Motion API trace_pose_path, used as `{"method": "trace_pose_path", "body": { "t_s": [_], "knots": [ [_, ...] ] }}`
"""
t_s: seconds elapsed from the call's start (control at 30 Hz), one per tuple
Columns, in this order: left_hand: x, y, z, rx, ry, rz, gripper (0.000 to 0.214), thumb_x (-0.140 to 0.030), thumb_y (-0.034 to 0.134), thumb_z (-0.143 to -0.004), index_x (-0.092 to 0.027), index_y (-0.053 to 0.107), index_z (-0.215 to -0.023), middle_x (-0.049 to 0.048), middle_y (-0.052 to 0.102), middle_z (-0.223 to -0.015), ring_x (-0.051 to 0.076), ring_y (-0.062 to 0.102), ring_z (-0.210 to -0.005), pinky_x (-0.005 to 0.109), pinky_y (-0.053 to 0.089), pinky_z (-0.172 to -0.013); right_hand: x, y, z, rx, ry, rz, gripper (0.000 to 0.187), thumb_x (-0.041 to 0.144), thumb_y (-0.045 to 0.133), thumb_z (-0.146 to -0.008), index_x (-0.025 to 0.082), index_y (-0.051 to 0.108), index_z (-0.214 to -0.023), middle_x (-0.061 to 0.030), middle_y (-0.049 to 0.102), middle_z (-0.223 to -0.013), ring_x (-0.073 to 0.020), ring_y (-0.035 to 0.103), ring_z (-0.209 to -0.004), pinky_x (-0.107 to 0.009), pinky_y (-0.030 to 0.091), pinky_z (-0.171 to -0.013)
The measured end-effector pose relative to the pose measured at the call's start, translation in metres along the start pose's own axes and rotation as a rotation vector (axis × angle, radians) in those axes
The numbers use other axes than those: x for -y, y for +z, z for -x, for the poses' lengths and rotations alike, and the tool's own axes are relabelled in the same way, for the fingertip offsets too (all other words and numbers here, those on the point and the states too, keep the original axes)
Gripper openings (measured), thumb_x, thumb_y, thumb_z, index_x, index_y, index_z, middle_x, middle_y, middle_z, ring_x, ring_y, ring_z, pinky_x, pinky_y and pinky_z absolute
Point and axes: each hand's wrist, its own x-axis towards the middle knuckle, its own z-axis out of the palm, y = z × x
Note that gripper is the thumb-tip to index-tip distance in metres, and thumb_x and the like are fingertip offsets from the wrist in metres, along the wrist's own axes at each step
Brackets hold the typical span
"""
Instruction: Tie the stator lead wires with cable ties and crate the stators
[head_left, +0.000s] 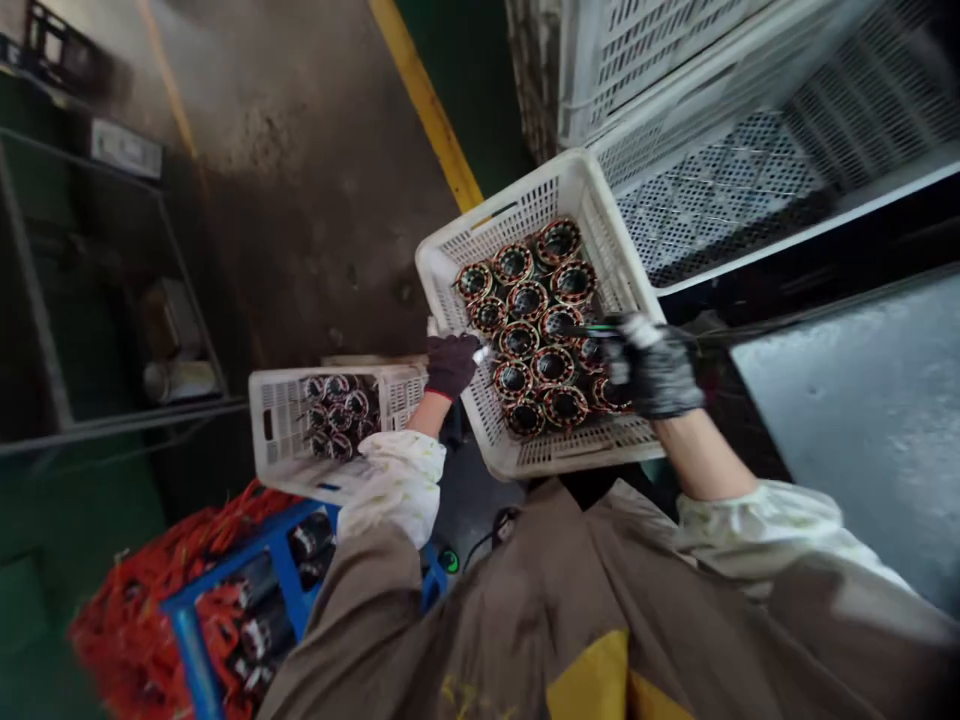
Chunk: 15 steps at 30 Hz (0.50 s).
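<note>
A white plastic basket (619,240) in front of me holds several ring-shaped coil parts, likely motor stators (527,299), standing in rows with copper-coloured windings around dark centres. My left hand (452,364), in a dark glove with white at the fingertips, is closed over the basket's left rim. Above the right side of the coils is my right hand (654,368), in a grey-black glove. Its fingers are closed around a thin dark tool (589,330) with a bit of green, pointing left over the coils. Blur hides the tool's exact kind.
A second white basket (264,425) with similar coils stands lower left. Beside it is a blue crate frame (281,560) with dark cylinders and red-orange straps (150,590). White crates (645,70) stand upper right, near a grey metal surface (862,390). A yellow line (427,100) crosses the floor.
</note>
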Motion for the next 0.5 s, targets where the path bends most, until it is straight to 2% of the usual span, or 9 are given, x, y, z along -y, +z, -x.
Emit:
{"method": "trace_pose_path", "body": {
  "t_s": [0.07,0.13,0.23,0.37,0.5],
  "knots": [
    [0.014,0.000,-0.054,0.008,-0.024,-0.090,0.032,-0.033,0.055,-0.105,-0.014,0.070,-0.127,0.0190,0.075,-0.127,0.036,0.064,-0.131,0.054,0.034,-0.115,-0.013,0.038,-0.042,0.011,0.061,-0.076,0.047,0.064,0.081,-0.068,0.025,0.055,-0.068,0.0031,0.053,-0.055,-0.0090,0.040,-0.038,-0.025,0.029,-0.034],
    [0.028,0.004,-0.098,0.024,-0.074,-0.155,0.031,-0.035,0.055,-0.104,-0.016,0.070,-0.124,0.0172,0.077,-0.121,0.035,0.068,-0.122,0.049,0.039,-0.107,-0.025,0.068,-0.086,0.009,0.112,-0.091,0.053,0.071,0.077,-0.072,0.024,0.053,-0.068,0.0042,0.052,-0.050,-0.0087,0.039,-0.036,-0.025,0.028,-0.032],
    [0.044,0.018,-0.140,0.033,-0.152,-0.217,0.034,-0.037,0.050,-0.105,-0.016,0.070,-0.124,0.0170,0.078,-0.115,0.033,0.072,-0.112,0.042,0.043,-0.095,-0.043,0.098,-0.150,0.025,0.147,-0.040,0.060,0.080,0.069,-0.081,0.024,0.053,-0.067,0.0053,0.049,-0.046,-0.0089,0.039,-0.034,-0.024,0.029,-0.032],
    [0.055,0.038,-0.157,0.030,-0.205,-0.264,0.041,-0.041,0.044,-0.106,-0.013,0.069,-0.123,0.0201,0.076,-0.116,0.033,0.072,-0.115,0.042,0.043,-0.093,-0.073,0.139,-0.224,0.062,0.159,0.023,0.057,0.072,0.071,-0.087,0.024,0.050,-0.064,0.0055,0.049,-0.048,-0.0091,0.043,-0.038,-0.022,0.034,-0.037],
    [0.061,0.043,-0.159,0.070,-0.219,-0.292,0.040,-0.042,0.047,-0.104,-0.013,0.071,-0.117,0.0195,0.077,-0.112,0.034,0.072,-0.111,0.041,0.043,-0.090,-0.117,0.195,-0.277,0.084,0.187,0.053,0.035,0.054,0.070,-0.094,0.024,0.059,-0.079,0.0056,0.058,-0.060,-0.0109,0.053,-0.048,-0.022,0.047,-0.047]
  ]
}}
